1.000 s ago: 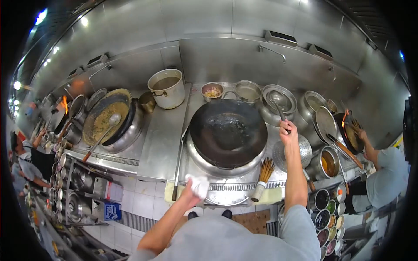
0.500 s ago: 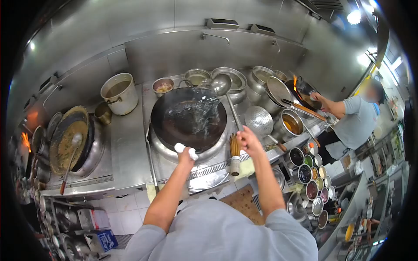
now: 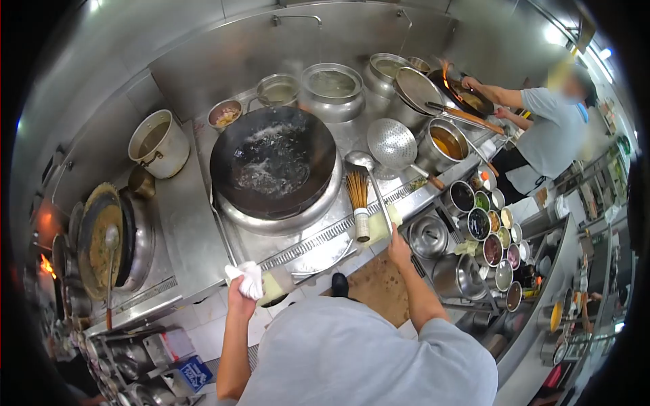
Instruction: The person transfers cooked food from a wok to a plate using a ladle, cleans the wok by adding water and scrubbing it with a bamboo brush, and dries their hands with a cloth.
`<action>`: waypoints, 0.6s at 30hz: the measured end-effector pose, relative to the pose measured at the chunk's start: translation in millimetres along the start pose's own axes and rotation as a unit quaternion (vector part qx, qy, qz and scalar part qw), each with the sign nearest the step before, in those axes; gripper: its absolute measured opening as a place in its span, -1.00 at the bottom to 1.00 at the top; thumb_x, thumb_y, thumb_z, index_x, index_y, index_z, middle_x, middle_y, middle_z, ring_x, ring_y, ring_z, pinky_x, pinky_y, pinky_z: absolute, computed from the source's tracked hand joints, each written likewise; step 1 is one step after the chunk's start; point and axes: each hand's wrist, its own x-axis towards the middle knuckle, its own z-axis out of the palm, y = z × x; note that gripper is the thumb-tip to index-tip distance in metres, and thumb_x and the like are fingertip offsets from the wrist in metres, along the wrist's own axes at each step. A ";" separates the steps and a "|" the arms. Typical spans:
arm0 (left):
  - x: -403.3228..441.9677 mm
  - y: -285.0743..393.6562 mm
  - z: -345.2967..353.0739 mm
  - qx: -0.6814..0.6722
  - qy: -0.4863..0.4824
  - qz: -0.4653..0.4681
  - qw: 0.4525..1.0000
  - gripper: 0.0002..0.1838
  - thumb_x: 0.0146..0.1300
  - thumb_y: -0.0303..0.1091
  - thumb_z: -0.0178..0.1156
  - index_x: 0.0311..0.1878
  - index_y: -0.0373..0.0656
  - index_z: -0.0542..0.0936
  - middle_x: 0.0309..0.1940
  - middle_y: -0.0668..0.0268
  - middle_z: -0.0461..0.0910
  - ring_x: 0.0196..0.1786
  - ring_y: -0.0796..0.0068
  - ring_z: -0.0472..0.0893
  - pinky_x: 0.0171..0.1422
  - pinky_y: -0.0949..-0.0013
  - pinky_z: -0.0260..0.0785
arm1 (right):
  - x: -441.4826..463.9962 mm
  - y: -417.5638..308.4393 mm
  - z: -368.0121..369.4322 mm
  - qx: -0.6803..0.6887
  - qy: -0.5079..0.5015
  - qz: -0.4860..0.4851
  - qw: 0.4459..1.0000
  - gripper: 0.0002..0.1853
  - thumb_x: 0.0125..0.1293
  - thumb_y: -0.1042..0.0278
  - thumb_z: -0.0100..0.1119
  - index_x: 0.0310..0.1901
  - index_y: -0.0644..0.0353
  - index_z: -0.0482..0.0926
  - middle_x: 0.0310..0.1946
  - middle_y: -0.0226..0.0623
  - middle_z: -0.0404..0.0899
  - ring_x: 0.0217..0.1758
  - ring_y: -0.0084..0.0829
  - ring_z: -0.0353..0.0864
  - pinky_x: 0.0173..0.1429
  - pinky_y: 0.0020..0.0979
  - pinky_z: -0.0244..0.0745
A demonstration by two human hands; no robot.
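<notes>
The large dark wok (image 3: 274,162) sits on its round steel burner ring, with rippling liquid inside. My left hand (image 3: 240,296) is closed on a crumpled white cloth (image 3: 249,279) near the counter's front edge, below and left of the wok. At the right, my right hand (image 3: 398,249) is closed around the handle end of a ladle (image 3: 361,160). The ladle's bowl lies close to the wok's right side, above the bamboo brush (image 3: 359,203). A perforated skimmer (image 3: 393,143) rests just right of the ladle.
A tall pot (image 3: 160,145) stands left of the wok, beyond it a second wok (image 3: 101,237) with food. Behind are a small bowl (image 3: 225,114) and a water pot (image 3: 332,84). Seasoning tins (image 3: 479,223) stand right. A co-worker (image 3: 552,128) works at a flaming wok (image 3: 467,95).
Liquid went into the wok, which held little before. The ladle has moved from the back pots down to the wok's right side. My left hand and the cloth have moved back from the wok.
</notes>
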 end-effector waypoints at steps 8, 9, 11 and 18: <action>12.2 -18.5 7.2 0.764 0.171 0.243 0.573 -0.26 -0.03 -0.46 0.28 0.32 -0.16 0.33 0.09 -0.07 0.44 0.09 -0.09 0.51 0.14 0.04 0.42 | 75.3 -96.5 4.2 -0.012 -0.077 0.111 0.991 -0.23 0.31 -0.12 0.11 0.43 0.15 0.18 0.26 0.13 0.33 0.27 0.10 0.43 0.21 -0.05 0.44; 19.3 -31.0 -1.7 0.773 0.159 0.285 0.545 -0.26 -0.05 -0.45 0.30 0.31 -0.11 0.36 0.11 -0.06 0.40 0.08 -0.12 0.48 0.15 0.03 0.42 | 79.9 -102.1 10.2 -0.019 -0.115 0.114 0.987 -0.15 0.26 -0.15 0.13 0.46 0.15 0.12 0.23 0.15 0.36 0.23 0.12 0.46 0.22 -0.04 0.43; 25.0 -49.0 -17.3 0.825 0.112 0.247 0.496 -0.30 -0.04 -0.44 0.32 0.27 -0.12 0.40 0.12 -0.05 0.39 0.09 -0.11 0.47 0.11 0.02 0.45 | 89.4 -103.7 17.4 -0.019 -0.172 0.126 0.977 -0.04 0.18 -0.16 0.16 0.49 0.18 0.01 0.28 0.15 0.33 0.17 0.15 0.52 0.28 -0.08 0.40; 12.3 -60.2 -8.7 0.812 0.175 0.264 0.491 -0.32 -0.05 -0.40 0.34 0.25 -0.12 0.43 0.12 0.01 0.36 0.09 -0.07 0.43 0.00 0.01 0.50 | 44.8 -41.9 -9.8 0.175 -0.071 -0.052 0.981 -0.07 0.21 -0.04 0.09 0.48 0.32 -0.02 0.28 0.26 0.34 0.35 0.08 0.37 0.39 -0.23 0.27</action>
